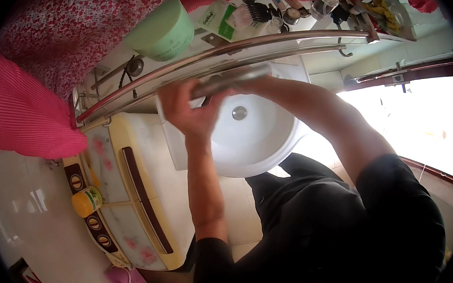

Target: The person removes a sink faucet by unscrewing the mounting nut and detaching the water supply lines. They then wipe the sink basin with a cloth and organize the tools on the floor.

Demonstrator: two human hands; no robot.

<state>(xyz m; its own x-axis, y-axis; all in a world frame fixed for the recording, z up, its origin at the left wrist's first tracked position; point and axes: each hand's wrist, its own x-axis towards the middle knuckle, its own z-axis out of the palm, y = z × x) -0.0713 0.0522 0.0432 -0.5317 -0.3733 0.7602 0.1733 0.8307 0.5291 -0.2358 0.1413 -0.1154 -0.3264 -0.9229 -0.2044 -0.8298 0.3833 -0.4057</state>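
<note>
A long silvery-grey object (234,80), smeared by motion, is held level above the back of a white washbasin (286,141). My left hand (188,107) is closed around its left end, the thumb pointing right. My right hand (251,87) reaches in from the right and grips it from below, its fingers partly hidden and blurred. What kind of object it is cannot be made out. Below the hands, a round metal drain (239,113) shows in the bowl.
A metal rail (261,41) crosses above the basin, fronting a shelf with a pale green tub (165,31) and several toiletries. At left stands a cream washing machine (155,185) with a yellow jar (86,201) on it. A bright window (397,121) lies right; pink cloth (24,110) hangs left.
</note>
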